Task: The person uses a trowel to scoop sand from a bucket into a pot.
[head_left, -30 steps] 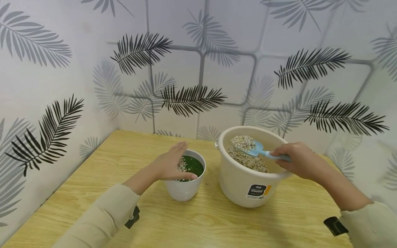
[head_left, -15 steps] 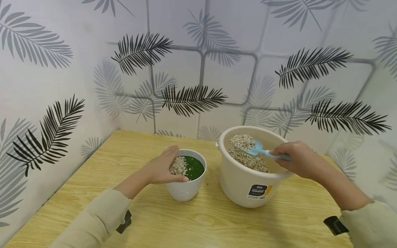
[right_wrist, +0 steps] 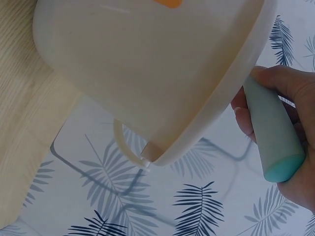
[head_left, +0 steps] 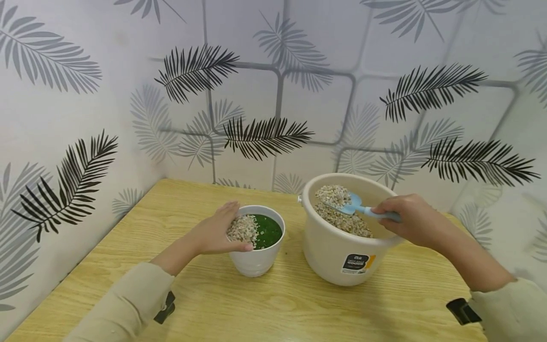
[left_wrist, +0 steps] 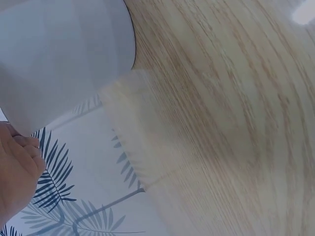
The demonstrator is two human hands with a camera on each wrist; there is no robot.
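Note:
My left hand (head_left: 213, 235) is at the left side of a small white flower pot (head_left: 256, 263), thumb along its front rim and fingers toward the back. Pale gravel (head_left: 242, 229) covers the left part of the green surface (head_left: 268, 231) inside. In the left wrist view, curled fingers (left_wrist: 22, 155) meet the rim of the pot (left_wrist: 64, 59). Over the large cream bucket (head_left: 329, 256), my right hand (head_left: 412, 221) grips the handle of a light blue small shovel (head_left: 354, 208). Gravel is heaped on its blade, above more gravel (head_left: 342, 221) in the bucket.
Both containers stand on a wood-grain table (head_left: 273, 308), the bucket to the right of the pot. A leaf-patterned wall (head_left: 299, 104) rises directly behind the table. On the bucket's left rim sits a handle pivot (head_left: 299, 200).
My left hand has drawn left from above the pot to its left side, uncovering the gravel inside. The right hand and the loaded shovel have stayed nearly still.

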